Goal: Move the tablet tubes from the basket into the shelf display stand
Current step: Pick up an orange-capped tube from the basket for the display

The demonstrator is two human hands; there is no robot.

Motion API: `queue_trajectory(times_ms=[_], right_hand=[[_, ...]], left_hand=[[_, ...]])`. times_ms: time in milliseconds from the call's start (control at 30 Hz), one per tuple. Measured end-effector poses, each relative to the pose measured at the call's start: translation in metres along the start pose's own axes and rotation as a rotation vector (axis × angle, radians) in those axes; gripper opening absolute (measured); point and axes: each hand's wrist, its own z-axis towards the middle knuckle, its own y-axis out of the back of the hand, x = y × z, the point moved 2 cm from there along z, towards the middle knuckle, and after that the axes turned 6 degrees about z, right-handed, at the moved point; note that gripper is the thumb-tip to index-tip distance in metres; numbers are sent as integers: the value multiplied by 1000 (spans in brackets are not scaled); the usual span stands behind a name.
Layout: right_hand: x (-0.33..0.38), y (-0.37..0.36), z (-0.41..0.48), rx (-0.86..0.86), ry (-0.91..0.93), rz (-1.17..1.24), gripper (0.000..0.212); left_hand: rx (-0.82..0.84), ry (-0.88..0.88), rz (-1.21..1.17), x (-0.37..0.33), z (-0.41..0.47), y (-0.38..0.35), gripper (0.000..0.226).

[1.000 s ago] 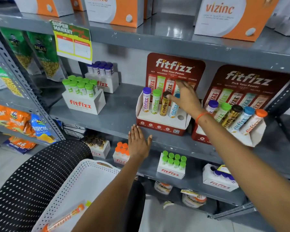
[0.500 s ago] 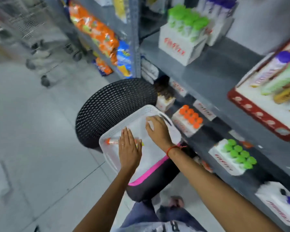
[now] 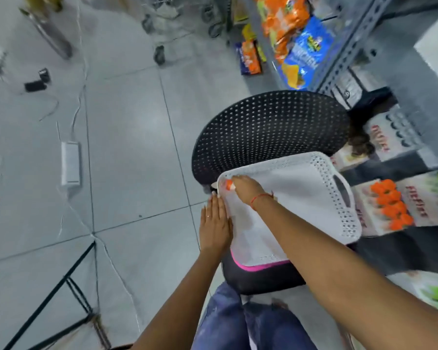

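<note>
Right, the right hand (image 3: 245, 189) closes its fingers on the orange-capped white tablet tube (image 3: 228, 185) in the far-left corner of the white perforated plastic basket (image 3: 344, 223); left hand (image 3: 214, 223) lies flat and empty on the left rim. Tube probably light, rigid, slick — take it mid-barrel.

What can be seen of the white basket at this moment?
The white basket looks like plastic, rectangular with rounded corners, perforated walls, a solid floor and a handle cutout in its shelf-side wall. It sits level on a black chair's seat, against the perforated backrest. The right hand reaches into its far corner over an orange-capped tube, the only item visible inside. The left hand lies flat along its outer edge.
</note>
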Motion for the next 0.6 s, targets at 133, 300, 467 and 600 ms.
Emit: queue_trajectory(times_ms=[133, 300, 467, 600], right_hand=[[-4, -11, -7, 63, 13, -163, 42], [-10, 11, -57, -39, -73, -46, 41], [-45, 71, -145, -382, -213, 246, 46], [-85, 121, -233, -609, -389, 294, 37]], left_hand=[[-16, -8, 24, 1, 2, -4, 59], [-105, -44, 90, -8, -1, 4, 58], [-179, -196, 41, -59, 5, 24, 59], [-207, -413, 16, -139, 8, 48, 59]])
